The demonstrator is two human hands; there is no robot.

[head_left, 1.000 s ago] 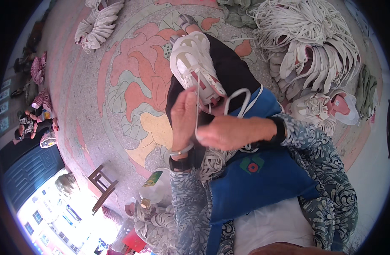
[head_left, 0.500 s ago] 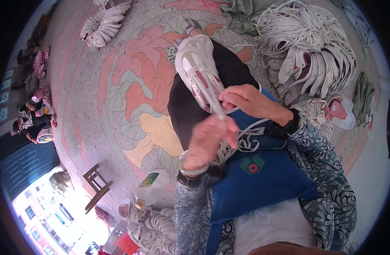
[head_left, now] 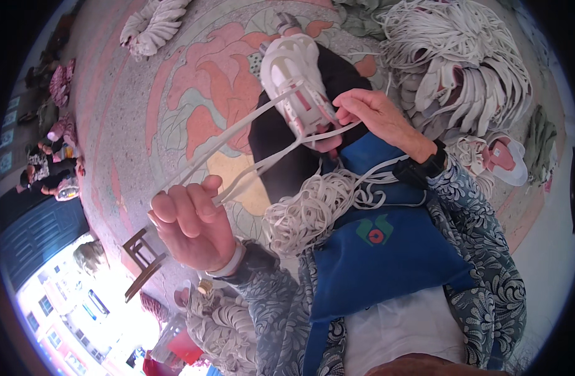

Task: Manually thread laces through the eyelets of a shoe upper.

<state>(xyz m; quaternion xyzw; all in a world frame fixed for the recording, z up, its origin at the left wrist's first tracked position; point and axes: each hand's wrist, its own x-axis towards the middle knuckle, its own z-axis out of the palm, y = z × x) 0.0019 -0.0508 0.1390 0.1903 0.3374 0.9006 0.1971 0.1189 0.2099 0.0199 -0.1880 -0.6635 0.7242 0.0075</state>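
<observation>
A white and pink shoe upper [head_left: 292,69] sits in front of me over my dark-clothed leg, on a metal-ended support. White lace [head_left: 243,122] stretches from its eyelets toward the lower left, where my left hand [head_left: 193,219] grips it with curled fingers. My right hand [head_left: 378,119] is beside the shoe's right edge, thumb and fingers pinched on another stretch of the same lace. Between the hands the strands cross just below the shoe's opening. A tangled bundle of white laces [head_left: 312,207] lies on my lap, against the blue apron [head_left: 388,263].
A big heap of shoe uppers with loose laces [head_left: 456,50] lies at the right, with single uppers [head_left: 503,160] below it. More stacked uppers are at the upper left [head_left: 153,28] and lower left [head_left: 225,332]. A small wooden stool [head_left: 143,263] stands left. Other people [head_left: 49,166] sit far left.
My left hand has swung out to the lower left, drawing the lace into long taut strands. My right hand has shifted slightly up and right, staying near the shoe.
</observation>
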